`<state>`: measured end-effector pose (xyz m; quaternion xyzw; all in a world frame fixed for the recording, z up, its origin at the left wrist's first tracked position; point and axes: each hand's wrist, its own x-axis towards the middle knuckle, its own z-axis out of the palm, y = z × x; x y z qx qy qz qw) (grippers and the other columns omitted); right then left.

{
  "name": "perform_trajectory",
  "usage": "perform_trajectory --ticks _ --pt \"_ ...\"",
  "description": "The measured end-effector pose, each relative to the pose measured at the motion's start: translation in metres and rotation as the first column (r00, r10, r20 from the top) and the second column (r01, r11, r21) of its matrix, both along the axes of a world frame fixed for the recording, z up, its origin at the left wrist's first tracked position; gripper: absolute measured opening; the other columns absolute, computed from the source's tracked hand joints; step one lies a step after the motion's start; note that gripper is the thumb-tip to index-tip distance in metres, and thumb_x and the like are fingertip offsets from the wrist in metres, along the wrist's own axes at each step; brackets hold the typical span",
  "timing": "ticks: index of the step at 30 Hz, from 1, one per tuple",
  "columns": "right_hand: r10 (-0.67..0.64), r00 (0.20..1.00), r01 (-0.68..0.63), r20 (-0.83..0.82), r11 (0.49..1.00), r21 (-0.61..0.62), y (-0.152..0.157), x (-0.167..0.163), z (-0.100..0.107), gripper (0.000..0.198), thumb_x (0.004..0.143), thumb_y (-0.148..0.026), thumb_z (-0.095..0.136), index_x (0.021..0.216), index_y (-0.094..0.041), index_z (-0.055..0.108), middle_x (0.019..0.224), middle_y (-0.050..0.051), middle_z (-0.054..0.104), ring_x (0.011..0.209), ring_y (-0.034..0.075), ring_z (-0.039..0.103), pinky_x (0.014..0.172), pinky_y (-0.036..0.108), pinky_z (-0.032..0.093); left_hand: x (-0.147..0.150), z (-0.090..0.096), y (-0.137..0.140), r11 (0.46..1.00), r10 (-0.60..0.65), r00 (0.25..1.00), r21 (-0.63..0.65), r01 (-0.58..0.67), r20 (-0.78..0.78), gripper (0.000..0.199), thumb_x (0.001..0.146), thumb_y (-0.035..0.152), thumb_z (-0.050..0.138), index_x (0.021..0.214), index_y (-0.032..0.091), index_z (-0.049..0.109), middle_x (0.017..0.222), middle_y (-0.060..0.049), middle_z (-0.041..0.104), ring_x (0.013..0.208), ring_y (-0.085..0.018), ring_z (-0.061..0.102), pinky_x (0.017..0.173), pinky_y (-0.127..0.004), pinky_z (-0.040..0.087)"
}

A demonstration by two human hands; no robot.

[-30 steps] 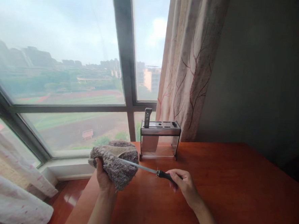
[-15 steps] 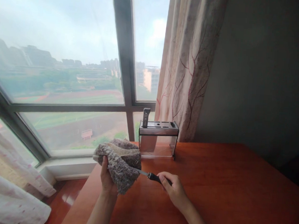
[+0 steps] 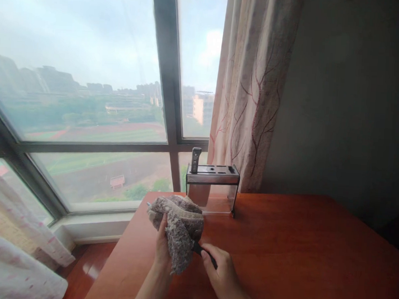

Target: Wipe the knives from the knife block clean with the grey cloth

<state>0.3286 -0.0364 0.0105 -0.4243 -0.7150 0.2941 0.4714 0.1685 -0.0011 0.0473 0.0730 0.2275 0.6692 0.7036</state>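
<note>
Head view, both hands meeting over the near part of the worktop (image 3: 290, 259). I see the left hand (image 3: 163, 249) closed around a shaggy grey cloth (image 3: 178, 254), thumb uppermost, the cloth bunched and folded within the grip. The right hand (image 3: 224, 270) is wrapped narrowly about the handle of a black-handled tool (image 3: 198, 248), which enters the cloth from its right side. The shaft is hidden in the folds; a small pale tip shows past the cloth's far left edge, and I take it to be the end of the same tool. The fold presumably lies between palm and metal to shield the skin, while the grip on the handle steadies the tool and sets its angle.

Behind the cloth, near the back edge of the worktop, stands a slotted holder (image 3: 213, 179) with clear sides. One dark handle (image 3: 195, 160) rises upright from its left end; I judge that the slots keep such pieces apart and vertical. The holder stands before the window (image 3: 92, 183) and a branch-patterned curtain (image 3: 253, 89). I can read no brand, label or lettering on any item.
</note>
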Motion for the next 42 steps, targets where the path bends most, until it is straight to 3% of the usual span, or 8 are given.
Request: perform_trajectory --ticks 3,8,13,18,24,31,38,42 --pt "-0.053 0.998 0.054 -0.017 0.998 0.038 0.003 0.001 -0.004 0.033 0.090 -0.041 0.043 0.098 -0.022 0.070 0.091 0.009 0.074 0.084 0.026 0.070 0.073 0.033 0.056 0.011 -0.006 -0.004 0.998 0.055 0.997 -0.032 -0.056 -0.045 0.028 0.084 0.033 0.060 0.104 0.015 0.069 0.088 -0.006 0.076 0.080 -0.021 0.072 0.085 -0.031 0.055" --pt "-0.060 0.998 0.060 -0.016 0.998 0.029 0.002 0.002 -0.003 0.032 0.090 -0.039 0.044 0.097 -0.021 0.070 0.089 0.010 0.074 0.082 0.027 0.070 0.073 0.034 0.056 0.019 -0.012 -0.001 0.994 -0.027 0.989 -0.105 0.012 -0.143 0.029 0.082 0.031 0.063 0.103 0.011 0.069 0.088 -0.008 0.076 0.087 -0.024 0.071 0.082 -0.030 0.056" --pt "0.031 0.999 -0.031 -0.012 0.999 0.017 -0.004 -0.003 0.007 0.030 0.089 -0.037 0.047 0.103 -0.022 0.068 0.093 0.008 0.073 0.085 0.025 0.070 0.078 0.033 0.054 0.007 0.001 0.004 0.992 0.069 0.980 -0.095 -0.088 -0.189 0.017 0.083 0.024 0.061 0.092 0.012 0.069 0.078 -0.005 0.075 0.070 -0.019 0.072 0.074 -0.028 0.058" --pt "0.065 0.996 -0.067 0.061 0.997 0.030 -0.004 0.000 0.014 0.029 0.090 -0.036 0.047 0.106 -0.024 0.068 0.092 0.006 0.073 0.084 0.023 0.069 0.076 0.030 0.052 -0.016 0.012 0.009 0.979 0.160 0.977 -0.106 -0.176 -0.144 0.024 0.090 0.021 0.048 0.086 0.012 0.070 0.073 -0.007 0.075 0.067 -0.020 0.072 0.073 -0.031 0.058" --pt "0.101 0.982 -0.117 0.157 0.989 0.092 -0.002 0.007 0.017 0.028 0.091 -0.040 0.046 0.102 -0.026 0.068 0.083 0.004 0.071 0.076 0.019 0.067 0.069 0.024 0.049 -0.064 0.001 0.019 0.920 0.387 0.918 -0.032 -0.391 -0.084 0.031 0.090 0.018 0.043 0.112 0.017 0.065 0.074 -0.002 0.075 0.067 -0.017 0.071 0.077 -0.028 0.056" --pt "0.097 0.981 -0.100 0.169 0.995 0.008 0.002 0.007 0.013 0.025 0.091 -0.034 0.047 0.097 -0.023 0.068 0.083 0.004 0.071 0.076 0.018 0.066 0.069 0.023 0.047 -0.072 -0.006 0.024 0.897 0.430 0.902 -0.092 -0.432 -0.047 0.037 0.089 0.020 0.043 0.122 0.016 0.059 0.074 -0.002 0.074 0.067 -0.016 0.070 0.080 -0.028 0.054" --pt "0.097 0.985 -0.093 0.142 0.995 -0.033 -0.001 -0.001 0.000 0.023 0.090 -0.027 0.047 0.101 -0.022 0.067 0.092 0.005 0.072 0.083 0.021 0.067 0.073 0.027 0.048 -0.030 -0.016 0.017 0.984 0.177 0.984 -0.001 -0.177 0.022 0.037 0.090 0.025 0.040 0.118 0.015 0.063 0.082 -0.006 0.076 0.077 -0.021 0.072 0.085 -0.032 0.053" --pt "0.082 0.989 -0.078 0.124 0.996 -0.033 -0.001 0.000 -0.003 0.024 0.091 -0.027 0.046 0.102 -0.022 0.066 0.092 0.005 0.073 0.085 0.022 0.068 0.075 0.028 0.048 -0.014 -0.020 0.011 0.995 0.075 0.995 0.061 -0.079 0.064 0.036 0.091 0.028 0.041 0.112 0.015 0.068 0.089 -0.009 0.076 0.084 -0.023 0.071 0.088 -0.034 0.051"
